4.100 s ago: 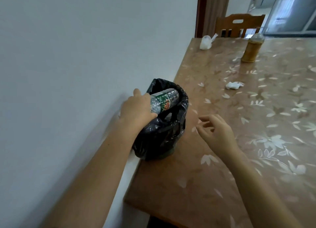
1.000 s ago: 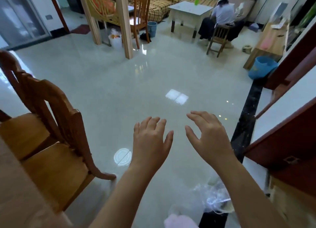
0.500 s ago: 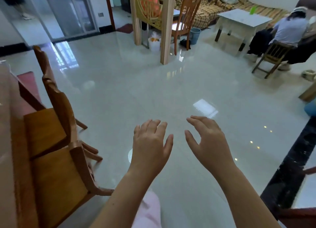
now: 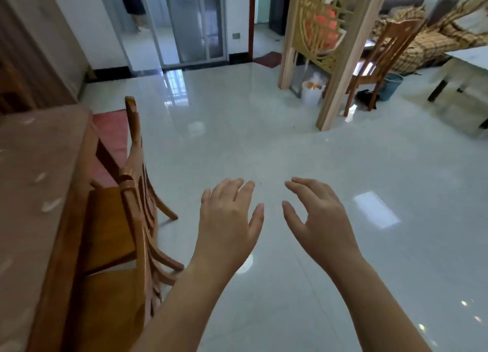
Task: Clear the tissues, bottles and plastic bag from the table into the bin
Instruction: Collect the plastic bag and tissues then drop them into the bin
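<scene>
Holding nothing, both hands hang out in front over the shiny pale floor (image 4: 303, 145). L hand (image 4: 227, 225) has its fingers spread apart, palm down. R hand (image 4: 319, 219) is just beside it, not touching, fingers loosely curled w/ thumb and pointer finger apart, nothing between them. Bare arms reach in from the bottom edge.

Table (image 4: 29, 193) shows only as a slice at the left edge: brown top w/ pale leaf shapes. No tissues, bottles, plastic bag or bin show on that slice; can't tell where they are.

Two wooden chairs (image 4: 137, 219) stand right next to the table, backs toward the hands. A red mat (image 4: 111, 130) lies on the floor past them.

Farther off, a wood screen (image 4: 327, 35) w/ cut-out patterns stands on the floor, well apart from the hands. A white bag (image 4: 311, 90) w/ orange bits sits at its foot. Behind it, another wooden chair (image 4: 380, 58) & a blue bucket (image 4: 392, 85). A checked sofa (image 4: 433, 40) & a white low table (image 4: 464, 61) are at far right. Glass sliding doors (image 4: 184, 21) are at the back.
</scene>
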A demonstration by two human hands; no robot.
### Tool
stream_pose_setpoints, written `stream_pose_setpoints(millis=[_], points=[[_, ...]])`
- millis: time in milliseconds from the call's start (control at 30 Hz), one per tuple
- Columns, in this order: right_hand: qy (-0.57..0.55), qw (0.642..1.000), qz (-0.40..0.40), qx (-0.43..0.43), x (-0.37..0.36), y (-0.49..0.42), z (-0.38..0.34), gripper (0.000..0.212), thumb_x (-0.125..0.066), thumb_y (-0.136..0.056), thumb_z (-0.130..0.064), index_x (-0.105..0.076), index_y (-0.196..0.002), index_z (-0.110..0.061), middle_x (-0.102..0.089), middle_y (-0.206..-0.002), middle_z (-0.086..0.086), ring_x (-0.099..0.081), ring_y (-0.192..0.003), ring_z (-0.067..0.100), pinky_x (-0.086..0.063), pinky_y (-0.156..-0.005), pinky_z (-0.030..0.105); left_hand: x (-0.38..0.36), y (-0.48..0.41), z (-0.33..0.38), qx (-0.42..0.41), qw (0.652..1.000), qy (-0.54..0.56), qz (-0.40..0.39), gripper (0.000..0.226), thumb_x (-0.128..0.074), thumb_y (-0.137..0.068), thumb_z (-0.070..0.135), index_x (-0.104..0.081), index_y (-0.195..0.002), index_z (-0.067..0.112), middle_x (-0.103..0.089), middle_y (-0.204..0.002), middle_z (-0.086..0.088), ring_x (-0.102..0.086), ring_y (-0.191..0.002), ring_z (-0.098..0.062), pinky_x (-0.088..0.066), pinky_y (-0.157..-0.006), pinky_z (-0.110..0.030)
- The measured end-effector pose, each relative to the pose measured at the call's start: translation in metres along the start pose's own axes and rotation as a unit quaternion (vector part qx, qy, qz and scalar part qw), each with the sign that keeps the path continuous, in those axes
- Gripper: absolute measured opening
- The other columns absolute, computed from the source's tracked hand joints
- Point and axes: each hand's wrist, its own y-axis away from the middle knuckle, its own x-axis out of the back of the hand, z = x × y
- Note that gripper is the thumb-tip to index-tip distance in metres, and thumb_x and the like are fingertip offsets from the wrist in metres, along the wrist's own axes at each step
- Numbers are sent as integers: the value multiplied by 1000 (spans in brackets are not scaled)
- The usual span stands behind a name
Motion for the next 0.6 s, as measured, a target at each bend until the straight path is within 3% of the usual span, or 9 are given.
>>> stream_pose_setpoints(millis=[400,600], points=[[-78,986,-71,130,-141,-240,32,33,-55,-79,-22,-63,-106,-5,-66,-106,11,-59,-98,28,-41,-85,35,-52,-186,-109,151,985,-80,8,51,-32,-85,41,-57,-117,9,-63,-115,-10,-56,-110,-29,-39,-96,-52],[-101,967,-104,208,-195,-361,37,32,-55,-79,-21,-63,-106,-5,-66,-105,11,-59,-95,28,-38,-83,29,-64,-284,-153,233,964,-113,58,39,-49,-84,33,-59,-114,10,-65,-112,-9,-58,-107,-28,-40,-94,-51]])
